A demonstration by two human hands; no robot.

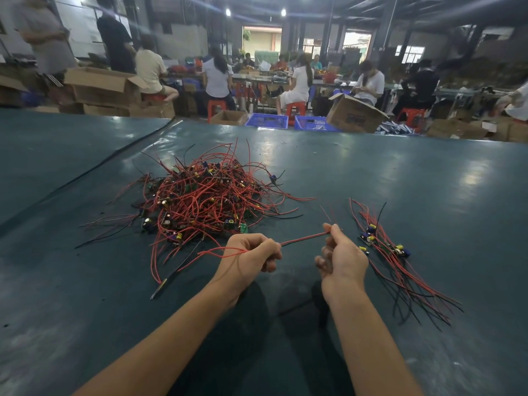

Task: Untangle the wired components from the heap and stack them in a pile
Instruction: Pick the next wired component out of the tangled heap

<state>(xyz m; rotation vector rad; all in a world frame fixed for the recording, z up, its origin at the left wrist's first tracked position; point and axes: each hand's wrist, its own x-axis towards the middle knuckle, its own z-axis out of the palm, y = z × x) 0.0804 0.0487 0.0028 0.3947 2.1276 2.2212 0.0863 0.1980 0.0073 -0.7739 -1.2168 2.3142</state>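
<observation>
A tangled heap [200,195] of red and black wires with small circuit boards lies on the dark green table [400,178], left of centre. A sorted pile [394,252] of wired components lies to the right, its wires fanned toward me. Just in front of the heap, my left hand [251,257] grips a red wire [303,239], with loose strands trailing over its back. My right hand [341,254] pinches the other end of that same wire between thumb and finger. The wire is stretched between both hands.
A long black wire [174,272] lies loose on the table near my left forearm. Beyond the far table edge are blue crates [267,120], cardboard boxes [354,112] and several seated people at benches.
</observation>
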